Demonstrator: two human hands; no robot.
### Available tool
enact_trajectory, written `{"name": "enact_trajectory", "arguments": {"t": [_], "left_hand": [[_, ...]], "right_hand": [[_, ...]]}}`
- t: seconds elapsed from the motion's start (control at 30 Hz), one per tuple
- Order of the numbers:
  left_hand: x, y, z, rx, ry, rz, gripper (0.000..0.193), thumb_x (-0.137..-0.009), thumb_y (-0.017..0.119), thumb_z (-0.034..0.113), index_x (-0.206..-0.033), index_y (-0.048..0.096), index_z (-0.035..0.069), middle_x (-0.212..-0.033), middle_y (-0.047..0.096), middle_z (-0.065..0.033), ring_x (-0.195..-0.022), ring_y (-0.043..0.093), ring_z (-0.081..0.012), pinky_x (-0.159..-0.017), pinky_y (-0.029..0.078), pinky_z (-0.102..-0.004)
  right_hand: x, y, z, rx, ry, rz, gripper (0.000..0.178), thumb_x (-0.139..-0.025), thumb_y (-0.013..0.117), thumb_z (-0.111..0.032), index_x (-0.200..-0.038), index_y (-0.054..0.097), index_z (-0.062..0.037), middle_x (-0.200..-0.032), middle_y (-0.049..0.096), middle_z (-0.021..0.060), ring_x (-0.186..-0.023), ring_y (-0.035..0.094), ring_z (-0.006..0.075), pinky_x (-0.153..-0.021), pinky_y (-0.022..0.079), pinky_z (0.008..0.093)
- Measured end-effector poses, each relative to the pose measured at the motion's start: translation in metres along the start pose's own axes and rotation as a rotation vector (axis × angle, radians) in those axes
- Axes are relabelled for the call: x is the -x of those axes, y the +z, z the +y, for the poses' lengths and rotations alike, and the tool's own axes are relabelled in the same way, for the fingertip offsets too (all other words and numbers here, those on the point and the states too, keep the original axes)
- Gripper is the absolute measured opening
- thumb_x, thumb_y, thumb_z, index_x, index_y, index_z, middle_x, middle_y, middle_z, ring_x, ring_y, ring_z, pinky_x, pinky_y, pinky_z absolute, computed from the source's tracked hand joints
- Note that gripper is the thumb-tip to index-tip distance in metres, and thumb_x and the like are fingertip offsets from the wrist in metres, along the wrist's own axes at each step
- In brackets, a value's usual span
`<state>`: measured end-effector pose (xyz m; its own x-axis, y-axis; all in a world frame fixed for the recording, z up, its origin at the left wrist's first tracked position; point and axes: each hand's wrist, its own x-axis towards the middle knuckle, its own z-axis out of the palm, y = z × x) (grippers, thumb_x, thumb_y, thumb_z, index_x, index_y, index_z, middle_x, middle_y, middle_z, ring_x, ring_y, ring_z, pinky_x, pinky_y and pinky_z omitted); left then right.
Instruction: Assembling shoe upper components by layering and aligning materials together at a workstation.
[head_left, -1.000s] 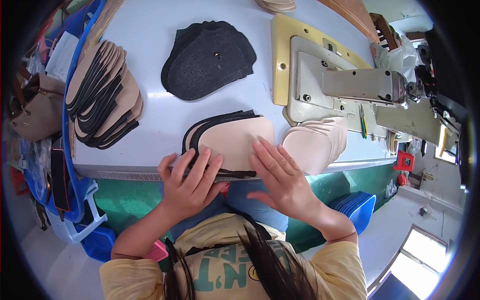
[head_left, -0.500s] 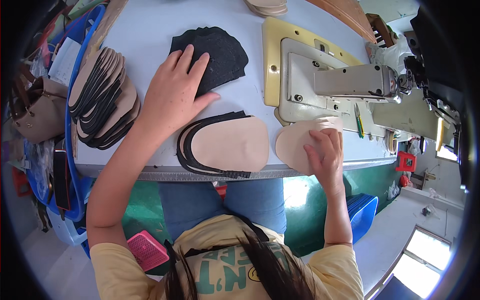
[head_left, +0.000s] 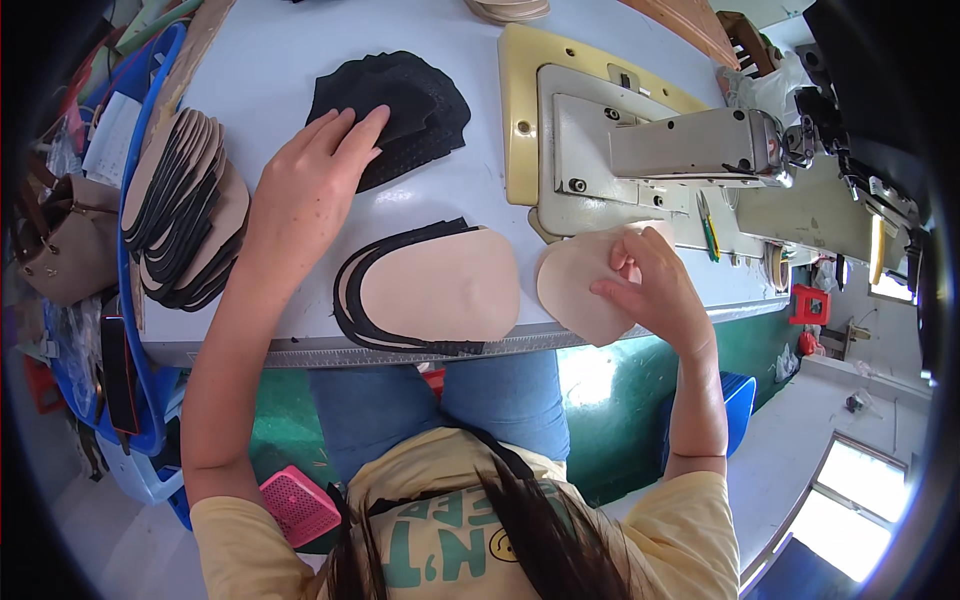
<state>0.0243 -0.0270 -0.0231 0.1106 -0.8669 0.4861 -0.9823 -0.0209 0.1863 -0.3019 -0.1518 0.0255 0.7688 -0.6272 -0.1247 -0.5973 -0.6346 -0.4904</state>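
My left hand rests on the near left edge of a pile of black cut fabric pieces. Its fingers stretch over the pile, with the thumb drawn close beneath the index finger. At the table's front edge, my right hand has its fingers curled and thumb pressed in on a beige rounded piece, whose far side it grips. Between the hands lies a beige rounded piece on top of black-edged ones.
Overlapping beige and black pieces are stacked at the left, beside a blue bin. A sewing machine stands at the right, with green-and-yellow-handled snips near it. A metal ruler runs along the front edge.
The left thumb has drawn in toward the index finger. My right hand has turned, its fingers curling tighter at the beige piece. The whole view has shifted slightly.
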Motion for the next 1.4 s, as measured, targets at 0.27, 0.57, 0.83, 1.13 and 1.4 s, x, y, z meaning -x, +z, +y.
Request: {"name": "enact_trajectory", "arguments": {"t": [0.27, 0.57, 0.83, 1.13, 1.4], "left_hand": [[0.027, -0.044, 0.055, 0.234, 0.243, 0.162, 0.034, -0.077, 0.062, 0.012, -0.109, 0.071, 0.011, -0.112, 0.064, -0.0162, -0.104, 0.063, -0.0316, -0.088, 0.051, -0.0408], [0.102, -0.038, 0.068, 0.262, 0.135, 0.034, 0.044, -0.081, 0.068, 0.035, -0.115, 0.064, 0.007, -0.124, 0.057, -0.0174, -0.115, 0.053, -0.035, -0.093, 0.043, -0.0513], [0.13, -0.02, 0.072, 0.246, 0.089, 0.08, 0.038, -0.081, 0.068, 0.027, -0.11, 0.064, 0.004, -0.119, 0.058, -0.0178, -0.114, 0.056, -0.0367, -0.087, 0.045, -0.048], [0.139, -0.01, 0.07, 0.227, 0.076, 0.157, 0.04, -0.077, 0.073, 0.028, -0.111, 0.065, 0.009, -0.125, 0.049, -0.0164, -0.11, 0.059, -0.0341, -0.079, 0.044, -0.0404], [0.134, -0.013, 0.071, 0.209, 0.097, 0.13, 0.04, -0.078, 0.072, 0.029, -0.112, 0.063, 0.009, -0.128, 0.053, -0.0168, -0.112, 0.058, -0.0331, -0.08, 0.042, -0.04]], "right_hand": [[0.023, 0.005, 0.013, -0.13, 0.256, -0.003, 0.024, -0.079, 0.074, -0.011, -0.092, 0.057, -0.0022, -0.081, 0.063, 0.0073, -0.071, 0.058, 0.0147, -0.067, 0.047, 0.0293], [0.014, 0.009, -0.007, -0.881, 0.171, 0.328, 0.017, -0.089, 0.062, 0.0, -0.105, 0.06, 0.0022, -0.085, 0.066, 0.0029, -0.073, 0.061, 0.0058, -0.067, 0.049, 0.018], [-0.029, 0.037, -0.065, -0.839, 0.219, -0.025, 0.022, -0.087, 0.063, 0.003, -0.108, 0.062, 0.0049, -0.09, 0.067, 0.0067, -0.079, 0.063, 0.0075, -0.068, 0.05, 0.0187], [-0.05, 0.044, -0.07, -0.804, 0.178, -0.161, 0.022, -0.087, 0.062, 0.002, -0.109, 0.062, 0.0052, -0.09, 0.067, 0.0075, -0.079, 0.064, 0.0083, -0.069, 0.051, 0.0186], [-0.053, 0.045, -0.073, -0.773, 0.187, -0.171, 0.021, -0.087, 0.063, 0.001, -0.108, 0.063, 0.0049, -0.088, 0.067, 0.0065, -0.078, 0.064, 0.0076, -0.069, 0.051, 0.0183]]}}
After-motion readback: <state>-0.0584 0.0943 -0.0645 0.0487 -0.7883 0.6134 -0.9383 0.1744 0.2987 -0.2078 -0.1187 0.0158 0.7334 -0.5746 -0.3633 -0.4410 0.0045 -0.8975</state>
